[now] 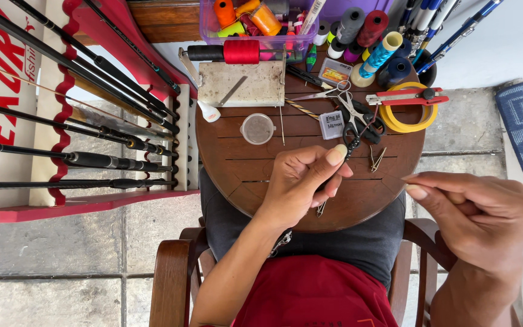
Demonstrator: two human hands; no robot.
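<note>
Head view: left hand [301, 181] pinches a small metal rod guide [321, 208] shut between thumb and fingers, above the round worktop [243, 169]; right hand [473, 209], fingertips pinched, contents unclear; guide seems light, stiff, best gripped by its foot.

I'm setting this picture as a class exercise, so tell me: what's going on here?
A seated person works over a small round wooden table. The left hand pinches a small metal piece above the table's near edge; the right hand is held to the side, fingers pinched together, perhaps on a fine thread too thin to see. Scissors, thread spools, a yellow tape roll and a small round lid lie on the table. Fishing rods rest on a rack alongside.
</note>
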